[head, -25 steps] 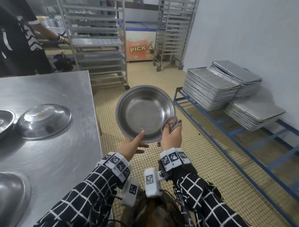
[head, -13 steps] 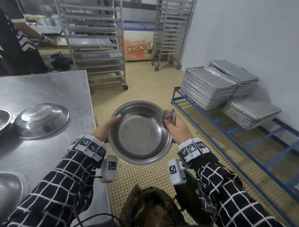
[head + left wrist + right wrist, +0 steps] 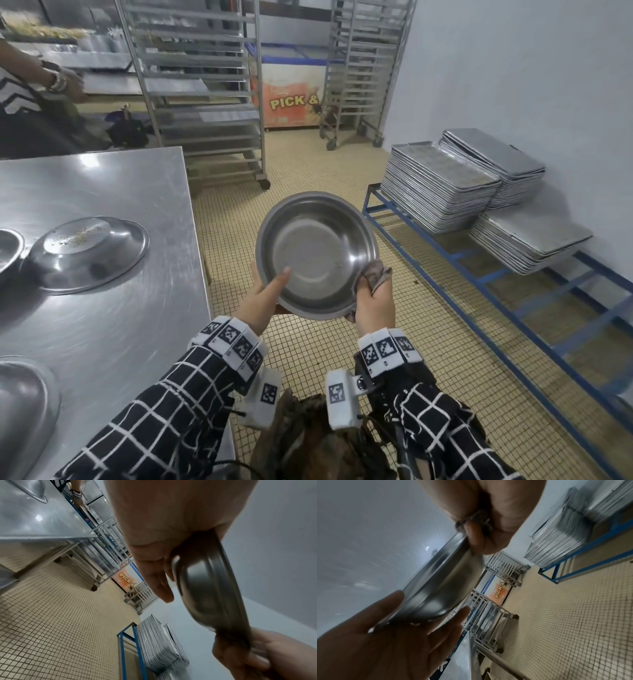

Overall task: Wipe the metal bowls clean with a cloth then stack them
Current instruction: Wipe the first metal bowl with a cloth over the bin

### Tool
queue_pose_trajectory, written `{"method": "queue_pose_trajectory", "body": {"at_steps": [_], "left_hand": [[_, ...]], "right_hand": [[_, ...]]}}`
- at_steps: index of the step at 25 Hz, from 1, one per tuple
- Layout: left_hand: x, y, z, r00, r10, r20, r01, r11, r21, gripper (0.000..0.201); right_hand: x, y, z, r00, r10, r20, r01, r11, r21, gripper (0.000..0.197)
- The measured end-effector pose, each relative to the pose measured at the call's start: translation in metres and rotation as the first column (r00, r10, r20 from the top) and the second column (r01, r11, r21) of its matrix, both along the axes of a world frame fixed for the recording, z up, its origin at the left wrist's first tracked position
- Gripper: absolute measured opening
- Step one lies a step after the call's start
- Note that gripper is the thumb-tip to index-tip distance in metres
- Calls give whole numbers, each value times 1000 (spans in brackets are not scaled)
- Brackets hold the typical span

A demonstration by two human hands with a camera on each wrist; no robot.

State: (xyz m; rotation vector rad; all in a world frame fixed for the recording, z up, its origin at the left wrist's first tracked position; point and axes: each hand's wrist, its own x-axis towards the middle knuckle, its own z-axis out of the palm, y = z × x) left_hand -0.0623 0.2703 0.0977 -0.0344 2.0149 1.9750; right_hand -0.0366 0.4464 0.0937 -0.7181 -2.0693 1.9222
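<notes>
One round metal bowl, dull grey inside, is held tilted at frame centre above the tiled floor. Left hand grips its lower-left rim, thumb inside; right hand pinches a crumpled cloth over the lower-right rim. Two upturned bowls lie on the steel table at left; stacked flat trays fill the right.

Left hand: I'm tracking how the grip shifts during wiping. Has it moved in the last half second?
Yes. The left hand has slid from the bowl's left rim round to its near-left rim, ending a little farther right of the steel table's edge.
</notes>
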Motion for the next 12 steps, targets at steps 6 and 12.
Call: {"method": "queue_pose_trajectory", "body": {"at_steps": [6, 12], "left_hand": [[-9, -18, 12, 995, 60, -78, -54, 996, 76, 37], [-17, -27, 3, 959, 123, -257, -165, 975, -149, 66]], "right_hand": [[0, 20, 3, 967, 247, 57, -253, 952, 174, 28], [6, 14, -17, 939, 297, 177, -345, 812, 471, 22]]}}
